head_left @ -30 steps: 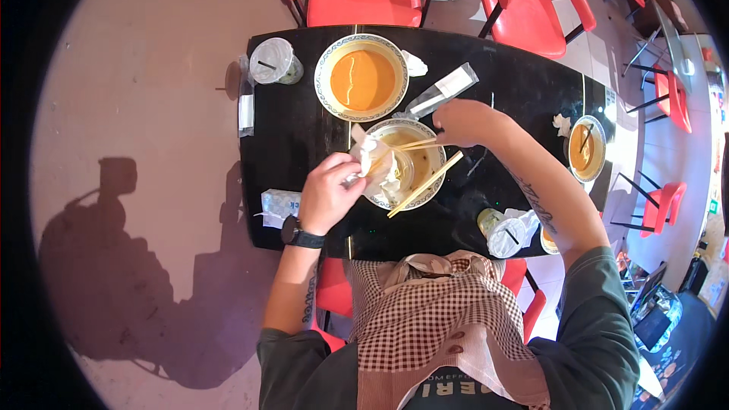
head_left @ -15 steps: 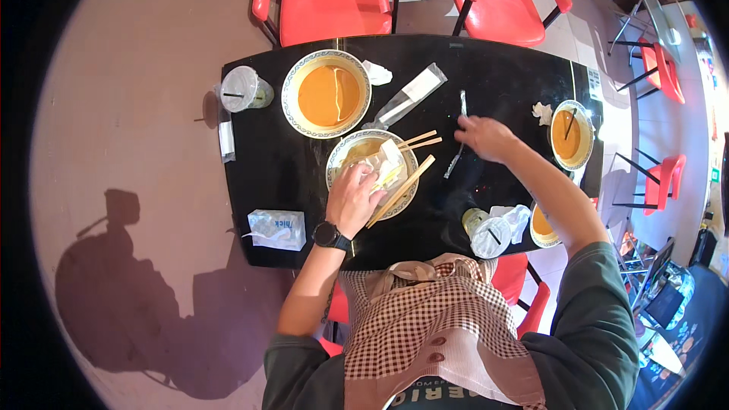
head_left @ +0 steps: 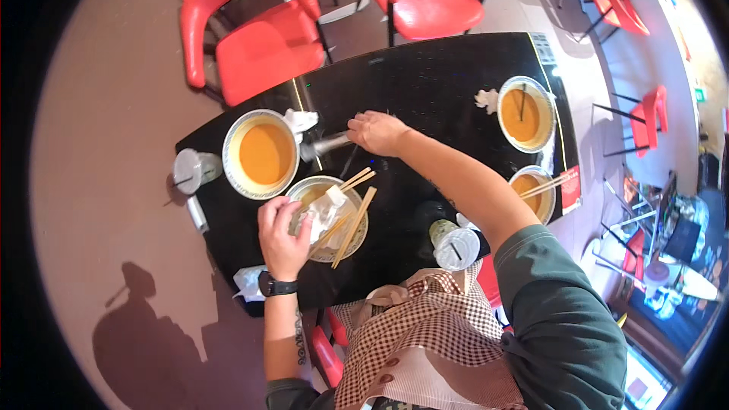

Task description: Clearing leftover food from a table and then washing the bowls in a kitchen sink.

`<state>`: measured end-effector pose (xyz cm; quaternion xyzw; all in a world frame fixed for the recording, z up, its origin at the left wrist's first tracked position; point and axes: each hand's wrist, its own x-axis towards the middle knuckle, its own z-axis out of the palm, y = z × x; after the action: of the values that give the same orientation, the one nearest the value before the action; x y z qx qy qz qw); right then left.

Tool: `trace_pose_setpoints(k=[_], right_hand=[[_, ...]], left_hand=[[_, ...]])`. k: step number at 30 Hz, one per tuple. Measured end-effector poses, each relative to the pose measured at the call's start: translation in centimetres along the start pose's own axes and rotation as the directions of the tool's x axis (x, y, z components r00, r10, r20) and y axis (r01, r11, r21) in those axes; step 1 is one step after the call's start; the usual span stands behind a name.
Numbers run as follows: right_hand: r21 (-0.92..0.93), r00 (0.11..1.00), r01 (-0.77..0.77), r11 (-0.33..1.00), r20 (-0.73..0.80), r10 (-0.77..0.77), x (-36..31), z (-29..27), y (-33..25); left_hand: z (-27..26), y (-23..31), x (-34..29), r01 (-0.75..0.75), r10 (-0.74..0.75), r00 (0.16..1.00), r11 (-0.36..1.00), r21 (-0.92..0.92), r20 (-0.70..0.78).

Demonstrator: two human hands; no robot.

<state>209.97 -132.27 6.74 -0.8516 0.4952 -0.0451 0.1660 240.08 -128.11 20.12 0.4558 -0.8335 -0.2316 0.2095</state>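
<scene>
My left hand [head_left: 285, 239] is over the left rim of a patterned bowl [head_left: 363, 237], its fingers apart and holding nothing. Crumpled white tissue [head_left: 328, 209] and wooden chopsticks [head_left: 355, 226] lie in and across that bowl. Farther out over the black table [head_left: 425, 99], my right hand [head_left: 376, 134] is closed on the end of a clear plastic wrapper [head_left: 331, 143], which looks blurred. Below this hand a thin dark strip shows faintly. Left of the wrapper stands a larger bowl [head_left: 265, 155] of orange broth, with a crumpled tissue [head_left: 301, 120] at its rim.
Plastic cups stand at the left edge [head_left: 195, 170] and near edge [head_left: 456, 248]. Two more broth bowls are on the right, one farther [head_left: 525, 115] and one nearer [head_left: 529, 187] with chopsticks across it. A tissue pack [head_left: 250, 283] lies near left. Red chairs [head_left: 269, 49] line the far side.
My right hand has moved left from the thin strip to the plastic wrapper. My left hand has lifted from the tissue in the bowl toward its left rim. The whole view has turned.
</scene>
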Motion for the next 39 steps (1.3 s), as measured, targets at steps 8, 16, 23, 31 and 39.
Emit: trace_pose_setpoints(k=[8, 16, 23, 31, 39], right_hand=[[0.206, 0.503, -0.836, 0.509, -0.087, 0.86, -11.3, -9.1, 5.7], [-0.248, 0.349, -0.904, 0.347, 0.039, 0.936, -12.8, -4.2, 12.4], [-0.014, 0.424, -0.905, 0.426, 0.064, 0.903, -13.0, -3.3, 9.9], [-0.204, 0.556, -0.808, 0.553, 0.046, 0.83, -13.5, -8.1, 5.7], [-0.478, 0.408, -0.753, 0.452, 0.2, 0.891, -14.2, -5.5, 11.8]], left_hand=[[4.0, -2.9, 12.3, -0.2, 0.162, 0.97, 0.957, 0.209, 0.183], [9.0, -5.3, 20.8, -0.224, -0.1, 0.914, 0.684, 0.694, 0.393], [9.6, -1.3, 20.5, -0.172, -0.04, 0.9, 0.883, 0.437, 0.434], [-0.5, 3.1, 5.6, 0.055, -0.035, 0.976, 0.995, -0.085, 0.217], [-2.4, 2.8, -3.9, 0.209, -0.193, 0.972, 0.97, -0.123, 0.132]])
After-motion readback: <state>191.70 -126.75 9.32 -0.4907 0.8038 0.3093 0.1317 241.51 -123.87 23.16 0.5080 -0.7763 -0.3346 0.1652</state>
